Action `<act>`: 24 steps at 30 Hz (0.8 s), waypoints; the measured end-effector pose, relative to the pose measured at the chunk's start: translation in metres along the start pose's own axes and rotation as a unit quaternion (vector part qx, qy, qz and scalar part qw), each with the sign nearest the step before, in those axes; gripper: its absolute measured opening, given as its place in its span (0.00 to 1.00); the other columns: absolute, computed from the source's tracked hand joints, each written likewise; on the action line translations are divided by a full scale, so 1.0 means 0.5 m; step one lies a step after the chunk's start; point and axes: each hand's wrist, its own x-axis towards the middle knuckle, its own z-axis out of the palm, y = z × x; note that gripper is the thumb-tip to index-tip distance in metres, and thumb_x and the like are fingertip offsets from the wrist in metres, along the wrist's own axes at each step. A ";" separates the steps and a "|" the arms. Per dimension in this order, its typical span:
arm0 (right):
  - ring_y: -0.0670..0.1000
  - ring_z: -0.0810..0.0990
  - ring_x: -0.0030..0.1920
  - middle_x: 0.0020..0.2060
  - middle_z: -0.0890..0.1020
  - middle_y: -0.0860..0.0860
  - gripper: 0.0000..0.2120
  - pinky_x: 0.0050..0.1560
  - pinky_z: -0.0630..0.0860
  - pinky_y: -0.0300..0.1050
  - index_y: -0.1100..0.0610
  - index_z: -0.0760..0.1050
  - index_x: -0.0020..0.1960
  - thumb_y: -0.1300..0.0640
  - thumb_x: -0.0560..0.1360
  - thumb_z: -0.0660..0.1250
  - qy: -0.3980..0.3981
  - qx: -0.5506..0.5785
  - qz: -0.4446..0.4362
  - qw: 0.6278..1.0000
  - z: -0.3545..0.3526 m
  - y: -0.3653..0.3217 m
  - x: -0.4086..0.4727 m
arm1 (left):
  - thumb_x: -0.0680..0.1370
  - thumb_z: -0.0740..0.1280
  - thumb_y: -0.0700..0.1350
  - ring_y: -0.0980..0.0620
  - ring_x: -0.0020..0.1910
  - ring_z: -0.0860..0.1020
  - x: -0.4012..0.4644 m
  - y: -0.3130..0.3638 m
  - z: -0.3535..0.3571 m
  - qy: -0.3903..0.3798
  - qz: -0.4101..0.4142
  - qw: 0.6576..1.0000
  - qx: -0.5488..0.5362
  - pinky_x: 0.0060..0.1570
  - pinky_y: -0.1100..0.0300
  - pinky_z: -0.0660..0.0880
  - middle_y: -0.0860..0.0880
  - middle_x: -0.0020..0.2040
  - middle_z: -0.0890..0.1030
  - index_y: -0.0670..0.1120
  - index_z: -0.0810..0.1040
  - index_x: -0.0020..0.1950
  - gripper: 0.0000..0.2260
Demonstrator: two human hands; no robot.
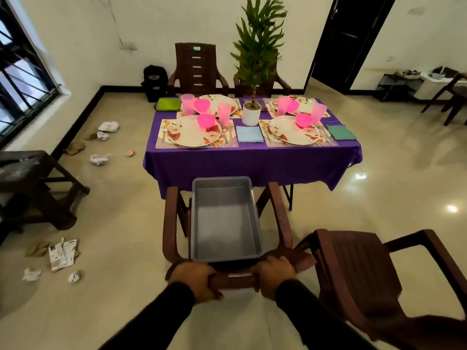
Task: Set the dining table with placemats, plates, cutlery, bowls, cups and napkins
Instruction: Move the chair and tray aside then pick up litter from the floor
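Left hand (195,279): fingers curled round the top rail of the brown chair (227,280), gripping it at the left end.
Right hand (274,275): fingers wrapped over the same rail, right end. Both sleeves dark.
Chair load: grey tub (225,218) sits on the seat between the armrests; nothing inside it.
Second chair (353,271): same brown plastic, just right of the held one, angled away.
Table (252,160): purple cloth, beyond the chair, well apart from the hands.
Near-left setting: floral placemat (159,144) under a floral plate (193,132); pink bowl (206,120) on the plate's far edge; pink cup (224,113) beside it; cutlery (163,133) on both sides of the plate.
Near-right setting: plate (293,132), bowl and cup in like order.
Far settings: two more, same pieces, partly hidden by cups.
Napkins: light blue napkin (249,134) at near centre; teal napkin (340,132) at the near-right corner; green napkin (168,104) at the far-left corner.
Centre: potted plant (251,113), white pot.
Floor: crumpled paper (108,127) scattered left; printed packet (62,253) with writing too small to read.
Labels: none legible anywhere; small green sticker (196,48) on the far chair, unreadable.
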 end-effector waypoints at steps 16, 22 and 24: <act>0.49 0.80 0.48 0.48 0.81 0.48 0.14 0.49 0.77 0.45 0.50 0.78 0.54 0.42 0.76 0.66 0.112 0.280 0.059 0.952 -0.046 0.078 -0.099 | 0.80 0.67 0.57 0.53 0.54 0.78 0.018 0.235 -0.037 0.184 0.017 0.933 -0.310 0.57 0.59 0.73 0.52 0.55 0.82 0.49 0.80 0.63 0.17; 0.53 0.78 0.51 0.48 0.81 0.50 0.13 0.49 0.77 0.49 0.49 0.78 0.51 0.41 0.76 0.65 0.182 0.204 0.126 0.953 -0.034 0.295 -0.285 | 0.81 0.67 0.54 0.50 0.57 0.79 0.007 0.513 -0.008 0.205 0.115 0.929 -0.285 0.60 0.52 0.76 0.48 0.58 0.82 0.47 0.80 0.62 0.15; 0.56 0.78 0.52 0.49 0.81 0.52 0.12 0.49 0.75 0.49 0.51 0.76 0.51 0.43 0.76 0.64 0.201 0.178 0.144 0.952 -0.021 0.383 -0.366 | 0.81 0.67 0.54 0.49 0.56 0.79 0.006 0.628 0.005 0.203 0.142 0.927 -0.283 0.58 0.52 0.77 0.47 0.57 0.82 0.46 0.81 0.61 0.15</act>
